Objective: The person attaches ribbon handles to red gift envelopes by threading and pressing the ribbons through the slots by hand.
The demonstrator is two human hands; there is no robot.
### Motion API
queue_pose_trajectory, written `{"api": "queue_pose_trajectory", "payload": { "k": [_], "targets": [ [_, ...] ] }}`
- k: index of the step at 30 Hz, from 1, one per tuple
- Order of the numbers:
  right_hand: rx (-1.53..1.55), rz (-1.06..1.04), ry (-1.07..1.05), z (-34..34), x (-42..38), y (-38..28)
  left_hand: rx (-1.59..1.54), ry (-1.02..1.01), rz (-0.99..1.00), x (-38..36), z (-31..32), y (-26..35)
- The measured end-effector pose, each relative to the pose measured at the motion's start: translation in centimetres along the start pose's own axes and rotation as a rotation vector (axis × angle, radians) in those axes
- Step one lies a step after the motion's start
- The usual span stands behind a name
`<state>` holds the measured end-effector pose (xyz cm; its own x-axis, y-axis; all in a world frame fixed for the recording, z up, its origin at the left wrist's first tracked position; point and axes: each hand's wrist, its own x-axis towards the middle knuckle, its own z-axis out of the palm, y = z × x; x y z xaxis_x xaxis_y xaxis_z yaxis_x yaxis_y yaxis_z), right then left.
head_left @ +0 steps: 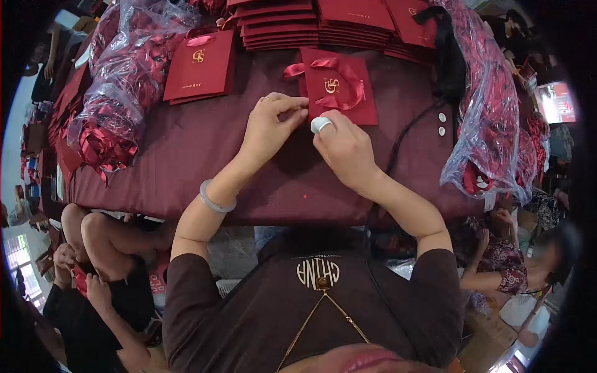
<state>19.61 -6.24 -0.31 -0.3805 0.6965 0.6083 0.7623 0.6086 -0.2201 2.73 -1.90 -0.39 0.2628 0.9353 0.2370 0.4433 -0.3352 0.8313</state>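
A red paper bag (360, 68) with gold lettering and a loose red ribbon (357, 93) lies on the dark red tablecloth in front of me. At the bag's lower left edge, my left hand (273, 121) has its thumb and fingertips pinched together; anything between them is too small to name. My right hand (345, 146) is closed beside it at the bag's lower edge, and a white round object (320, 124) shows at its thumb and forefinger. Its fingertips are partly hidden. Another red bag with a ribbon (202, 68) stands to the left.
Stacked red bags (277, 28) line the back of the table. Clear plastic bags of red ribbons lie at left (115, 105) and right (491, 124). Two white discs (441, 124) and a black cord (404, 133) are at right. Other people sit at both sides.
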Motion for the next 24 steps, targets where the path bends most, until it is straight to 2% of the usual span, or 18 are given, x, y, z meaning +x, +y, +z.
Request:
{"api": "queue_pose_trajectory", "payload": {
  "k": [2, 6, 8, 12, 15, 19, 21, 24],
  "targets": [
    [0.111, 0.051, -0.138, -0.1, -0.5, -0.6, -0.019, -0.034, -0.001, 0.1, 0.1, -0.5],
    [0.17, 0.019, 0.001, 0.4, -0.1, -0.2, -0.069, -0.02, -0.012, 0.1, 0.8, -1.7],
    [0.094, 0.167, 0.006, 0.1, 0.3, -0.1, -0.059, 0.008, -0.024, 0.1, 1.0, -1.7],
    [-0.12, 0.287, -0.161, 0.6, 0.4, 0.8, -0.016, 0.007, 0.018, 0.1, 1.2, -1.5],
    [-0.131, 0.369, -0.264, 0.8, 0.4, 0.8, 0.039, -0.054, 0.014, 0.0, 0.8, -0.8],
    [-0.171, 0.253, -0.191, 0.6, -0.1, 0.3, 0.065, -0.047, 0.047, -0.1, 0.9, -0.3],
    [-0.139, 0.072, -0.124, 0.1, -0.3, 0.0, 0.02, -0.079, 0.074, -0.2, 1.1, -0.4],
    [-0.097, 0.063, -0.114, 0.4, -0.7, -0.3, 0.054, -0.112, 0.156, -0.5, 1.0, -0.1]
  ]
}}
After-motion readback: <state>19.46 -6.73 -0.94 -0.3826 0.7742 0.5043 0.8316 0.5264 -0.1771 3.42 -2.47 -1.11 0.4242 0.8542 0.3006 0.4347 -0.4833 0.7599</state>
